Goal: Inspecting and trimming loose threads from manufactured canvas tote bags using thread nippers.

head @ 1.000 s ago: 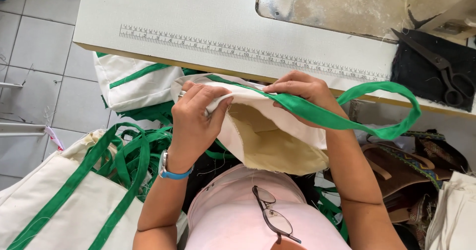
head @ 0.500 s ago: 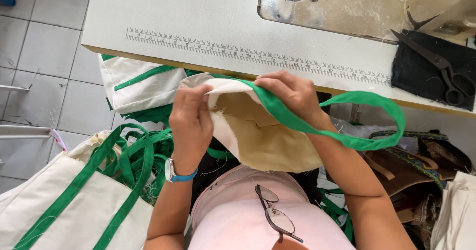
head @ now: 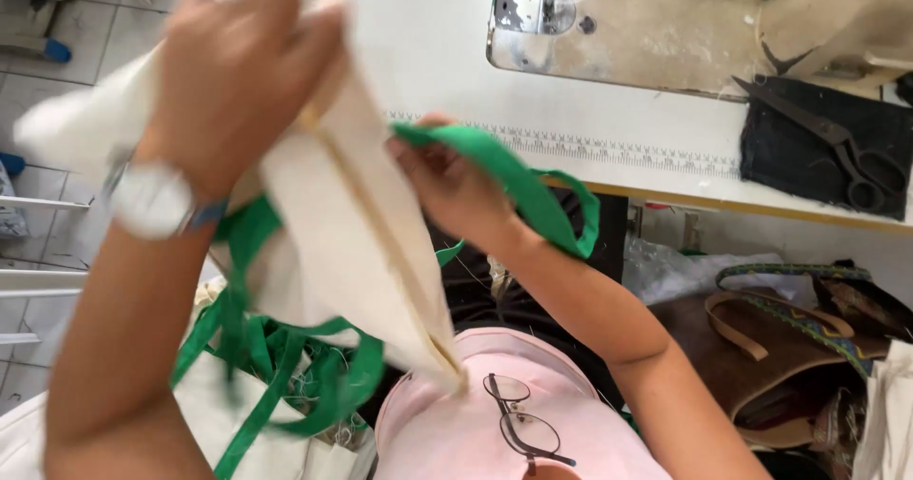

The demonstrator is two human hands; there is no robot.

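Observation:
My left hand, a watch on its wrist, is raised close to the camera and grips the top of a cream cloth bag that hangs down toward my chest. My right hand holds the bag's green strap just in front of the white sewing table. The strap loops off to the right of that hand. Eyeglasses hang on my pink shirt below the bag.
A sewing machine bed sits at the table's back. Black scissors lie on a dark cloth at right. More cream bags with green straps pile at lower left. A brown bag lies at right.
Both hands lifted the bag from lap height up toward the camera. The left hand rose much higher and the bag now hangs lengthwise instead of lying open.

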